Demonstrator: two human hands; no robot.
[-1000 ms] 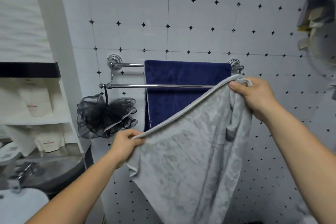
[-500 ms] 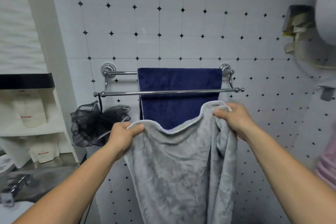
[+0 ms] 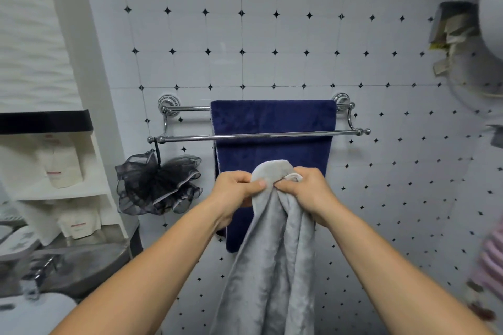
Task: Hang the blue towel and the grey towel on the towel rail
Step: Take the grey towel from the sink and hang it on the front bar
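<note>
The left hand and right hand meet, each pinching a top corner of the soft grey towel, likely folding it narrower for the bare front bar of the chrome double towel rail above them. The dark blue plush towel already hangs behind.
</note>
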